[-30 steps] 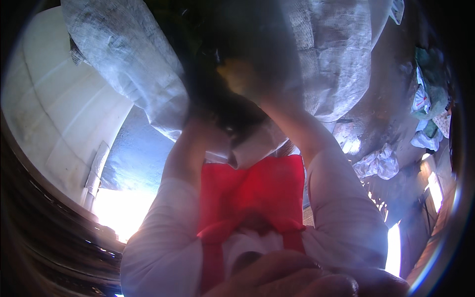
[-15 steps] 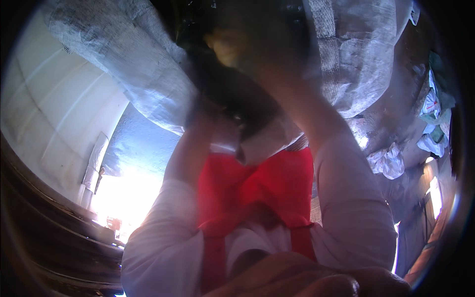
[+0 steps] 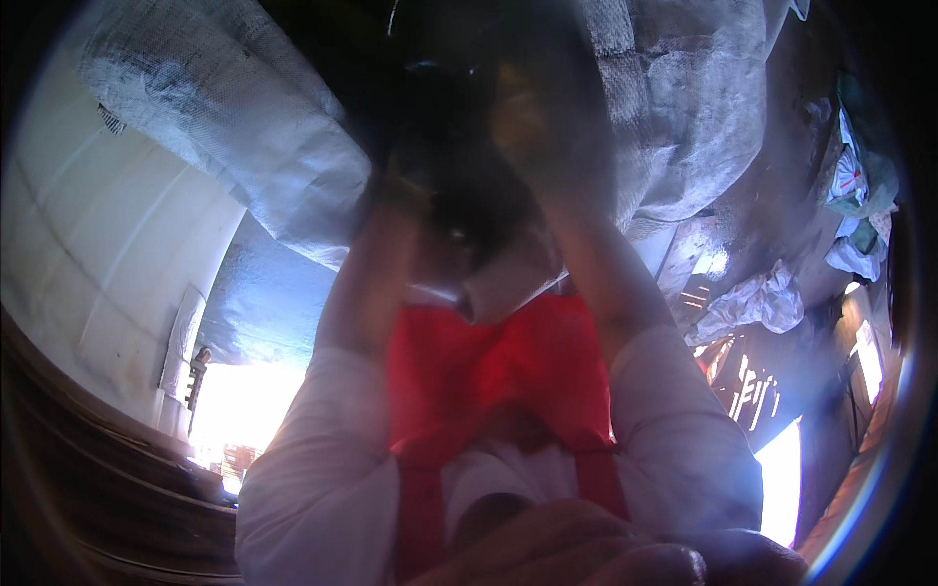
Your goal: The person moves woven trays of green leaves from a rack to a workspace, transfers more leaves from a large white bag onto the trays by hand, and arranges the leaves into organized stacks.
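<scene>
Both my arms reach forward into a dark, hazy hollow between pale woven sacks. My left hand (image 3: 403,190) is deep in shadow beside a dark mass (image 3: 459,210) whose kind I cannot make out. Farther forward is my right hand (image 3: 523,122), a dim yellowish blur over the same dark area. Shadow and smear hide the fingers of both, so any hold is not visible. A pale folded sack edge (image 3: 513,278) lies between my forearms, above the red apron (image 3: 498,361) on my lap.
A large woven sack (image 3: 230,137) leans at the left, and another sack (image 3: 699,107) stands at the right. Beyond the left one is a big pale curved wall (image 3: 107,215). Crumpled white plastic (image 3: 757,303) and a bundle of bags (image 3: 860,215) are at the far right.
My right hand has shifted right and its forearm has drawn inward. The left forearm has moved slightly left. The view has tilted a little, showing more bright openings at the right.
</scene>
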A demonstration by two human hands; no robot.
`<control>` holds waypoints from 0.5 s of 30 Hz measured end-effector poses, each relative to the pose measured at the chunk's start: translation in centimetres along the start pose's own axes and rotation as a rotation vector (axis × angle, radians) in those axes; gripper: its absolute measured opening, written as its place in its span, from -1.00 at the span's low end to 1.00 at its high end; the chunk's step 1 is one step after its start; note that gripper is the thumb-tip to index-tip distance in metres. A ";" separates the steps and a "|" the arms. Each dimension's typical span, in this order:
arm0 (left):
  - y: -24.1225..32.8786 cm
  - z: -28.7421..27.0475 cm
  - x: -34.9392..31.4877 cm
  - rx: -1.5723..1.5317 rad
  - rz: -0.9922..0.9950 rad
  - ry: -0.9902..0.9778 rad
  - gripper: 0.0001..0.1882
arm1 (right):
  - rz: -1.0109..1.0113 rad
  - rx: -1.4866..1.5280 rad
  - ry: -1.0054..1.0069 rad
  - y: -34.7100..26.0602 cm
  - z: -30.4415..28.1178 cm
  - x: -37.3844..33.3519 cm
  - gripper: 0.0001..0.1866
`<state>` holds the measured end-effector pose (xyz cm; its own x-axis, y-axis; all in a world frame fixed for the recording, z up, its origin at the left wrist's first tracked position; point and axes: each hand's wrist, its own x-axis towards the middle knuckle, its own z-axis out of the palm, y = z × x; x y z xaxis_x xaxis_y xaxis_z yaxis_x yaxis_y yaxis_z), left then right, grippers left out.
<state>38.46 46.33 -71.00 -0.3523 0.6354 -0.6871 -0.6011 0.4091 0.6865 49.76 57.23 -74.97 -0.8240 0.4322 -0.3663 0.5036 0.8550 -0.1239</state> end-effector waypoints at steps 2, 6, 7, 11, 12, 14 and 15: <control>-0.1 0.3 0.1 -0.003 -0.014 -0.028 -0.45 | -0.081 -0.181 0.080 -0.3 2.3 1.3 -0.57; 0.0 0.7 -0.8 -0.022 -0.032 -0.058 -0.44 | 0.170 0.546 0.121 0.3 0.2 2.0 -0.58; 0.1 0.5 -1.6 -0.033 -0.033 -0.041 -0.43 | 0.285 0.930 0.072 -0.3 -3.1 1.4 -0.59; 3.1 2.0 -4.6 -0.102 -0.030 -0.089 -0.42 | 0.620 1.901 -0.078 -1.1 -13.9 -2.4 -0.62; 4.3 2.7 -5.4 -0.130 -0.031 -0.115 -0.41 | 0.555 1.745 -0.055 -0.9 -14.7 -3.4 -0.63; 7.2 4.1 -7.6 -0.228 -0.025 -0.185 -0.40 | 0.506 1.606 -0.017 -0.4 -19.1 -5.3 -0.65; 8.7 4.8 -9.0 -0.285 -0.014 -0.221 -0.40 | 0.521 1.625 -0.002 -0.4 -23.4 -6.6 -0.67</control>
<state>39.82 47.34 -57.72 -0.1983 0.7699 -0.6066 -0.7917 0.2390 0.5622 48.93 60.75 -50.92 -0.4989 0.5489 -0.6707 0.4274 -0.5174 -0.7413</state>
